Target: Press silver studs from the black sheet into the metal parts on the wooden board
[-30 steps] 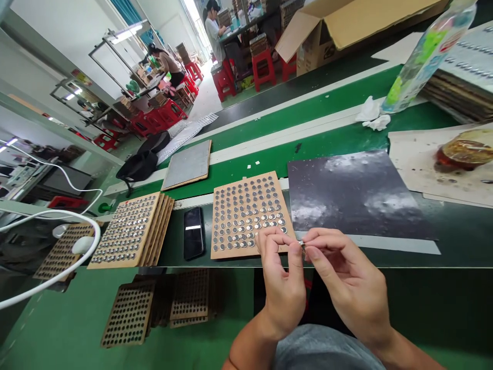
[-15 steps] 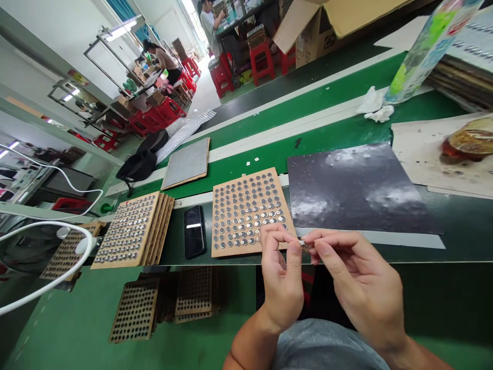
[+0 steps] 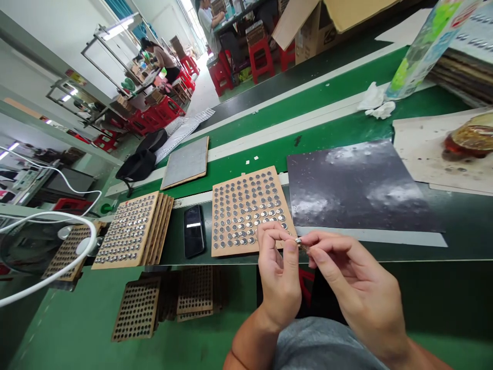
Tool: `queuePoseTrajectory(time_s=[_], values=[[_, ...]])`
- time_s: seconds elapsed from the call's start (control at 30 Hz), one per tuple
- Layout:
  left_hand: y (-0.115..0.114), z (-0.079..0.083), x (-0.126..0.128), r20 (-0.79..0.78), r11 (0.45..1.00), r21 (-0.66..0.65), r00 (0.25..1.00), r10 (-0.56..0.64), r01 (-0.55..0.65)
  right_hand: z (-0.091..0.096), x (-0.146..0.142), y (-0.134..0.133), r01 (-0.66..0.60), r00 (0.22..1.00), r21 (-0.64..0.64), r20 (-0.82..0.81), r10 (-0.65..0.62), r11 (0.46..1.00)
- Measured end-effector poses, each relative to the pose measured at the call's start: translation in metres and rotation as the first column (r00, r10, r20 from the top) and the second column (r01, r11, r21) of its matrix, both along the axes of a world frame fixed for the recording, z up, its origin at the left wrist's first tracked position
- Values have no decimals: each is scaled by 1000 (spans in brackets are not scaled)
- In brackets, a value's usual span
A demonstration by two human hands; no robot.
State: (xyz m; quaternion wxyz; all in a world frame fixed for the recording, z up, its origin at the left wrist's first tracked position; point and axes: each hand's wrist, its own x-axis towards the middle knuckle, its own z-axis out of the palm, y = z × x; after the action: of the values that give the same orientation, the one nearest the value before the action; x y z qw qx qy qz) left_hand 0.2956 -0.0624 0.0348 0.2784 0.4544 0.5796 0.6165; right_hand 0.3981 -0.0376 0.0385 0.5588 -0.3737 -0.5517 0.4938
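Note:
My left hand [image 3: 278, 272] and my right hand [image 3: 352, 285] meet at the bench's near edge, fingertips pinched together on a small silvery round piece [image 3: 298, 240]. Just behind them lies a brown perforated board [image 3: 246, 208] whose holes hold several small metal discs. The left fingers overlap the board's near right corner. Both hands are closed in a pinch.
A black phone [image 3: 193, 230] lies left of the board, then a stack of filled boards [image 3: 133, 228]. A dark grey sheet [image 3: 358, 187] lies to the right. Empty boards [image 3: 165, 303] sit on the lower shelf. A carton [image 3: 331, 20], bottle [image 3: 423, 46] and people on red stools are farther off.
The hands have stayed pinched together, shifting slightly. The view has drifted a little, so the bench things sit a bit higher.

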Motion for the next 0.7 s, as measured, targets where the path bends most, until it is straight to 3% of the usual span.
queuePoseTrajectory(time_s=[0.43,0.7], values=[[-4,-5,-2,-125,999,35,992,-15,19,5,3,5,23,1000,-55,-10,-24,998],[-5,-7,-4,-123,999,25,992,-33,36,-1,4,9,-72,991,-96,-118,60,993]])
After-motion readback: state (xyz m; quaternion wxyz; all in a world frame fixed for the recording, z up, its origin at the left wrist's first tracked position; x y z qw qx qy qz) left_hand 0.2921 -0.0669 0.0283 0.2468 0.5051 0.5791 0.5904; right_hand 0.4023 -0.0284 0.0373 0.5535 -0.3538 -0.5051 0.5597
